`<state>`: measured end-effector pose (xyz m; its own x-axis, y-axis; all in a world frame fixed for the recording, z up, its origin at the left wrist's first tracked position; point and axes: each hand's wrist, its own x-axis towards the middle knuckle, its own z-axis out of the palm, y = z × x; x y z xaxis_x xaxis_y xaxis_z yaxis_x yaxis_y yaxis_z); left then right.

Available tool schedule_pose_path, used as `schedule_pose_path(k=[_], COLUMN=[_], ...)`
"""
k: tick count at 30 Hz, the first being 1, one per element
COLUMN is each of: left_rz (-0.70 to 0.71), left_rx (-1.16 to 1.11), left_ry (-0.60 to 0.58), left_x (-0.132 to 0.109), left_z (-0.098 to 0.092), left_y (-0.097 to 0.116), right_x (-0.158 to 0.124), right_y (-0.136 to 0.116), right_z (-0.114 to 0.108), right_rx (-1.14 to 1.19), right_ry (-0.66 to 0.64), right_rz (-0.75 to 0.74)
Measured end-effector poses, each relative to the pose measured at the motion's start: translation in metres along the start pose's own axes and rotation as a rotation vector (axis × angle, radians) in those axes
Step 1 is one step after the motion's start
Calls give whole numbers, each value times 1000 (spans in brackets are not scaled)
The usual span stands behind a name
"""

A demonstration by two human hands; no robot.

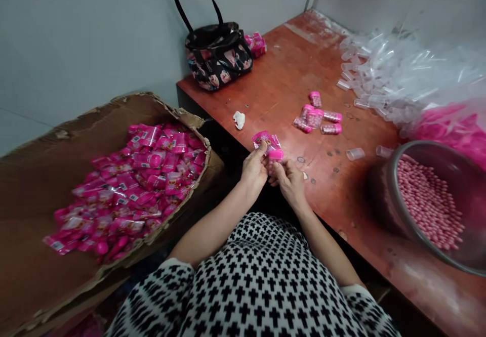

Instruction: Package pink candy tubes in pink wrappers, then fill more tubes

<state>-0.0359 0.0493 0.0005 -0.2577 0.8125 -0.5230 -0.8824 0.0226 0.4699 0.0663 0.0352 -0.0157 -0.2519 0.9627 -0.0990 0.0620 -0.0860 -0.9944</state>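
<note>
My left hand (253, 169) pinches a pink printed packet (265, 139) at the near edge of the red-brown table (288, 81). My right hand (289, 179) grips a small clear vial with a pink cap (275, 158), held right against the packet. Both hands are closed and meet above my lap. Several filled pink-capped vials (318, 118) lie on the table just beyond the hands.
A torn cardboard box (56, 175) at left holds a heap of pink packets (140, 180). A metal bowl of pink beads (429, 203) stands at right, with clear empty vials in plastic (383, 81) behind it. A floral handbag (217, 56) and crumpled tissue (239, 119) sit further back.
</note>
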Motion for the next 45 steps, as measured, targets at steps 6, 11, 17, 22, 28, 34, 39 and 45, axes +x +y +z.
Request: schedule_pose_path(k=[6, 11, 17, 22, 28, 34, 39, 45], left_rz=[46, 86, 26, 52, 59, 41, 23, 74], left_rx=[180, 330, 426, 607, 647, 367, 337, 321], left_ry=[-104, -249, -321, -442, -455, -290, -291, -311], left_x=[-3, 0, 6, 12, 8, 4, 0, -20], left_z=[0, -2, -6, -11, -15, -14, -16, -22], left_y=[1, 7, 14, 29, 21, 14, 13, 16], right_x=[5, 6, 9, 15, 17, 12, 12, 20], right_y=[-3, 4, 7, -2, -2, 3, 5, -7], right_z=[0, 1, -1, -10, -8, -6, -11, 3], right_rx=[176, 49, 7, 208, 224, 343, 377, 365], right_ry=[-41, 39, 24, -207, -32, -32, -40, -44], right_rz=[30, -77, -153, -24, -45, -48, -33, -20])
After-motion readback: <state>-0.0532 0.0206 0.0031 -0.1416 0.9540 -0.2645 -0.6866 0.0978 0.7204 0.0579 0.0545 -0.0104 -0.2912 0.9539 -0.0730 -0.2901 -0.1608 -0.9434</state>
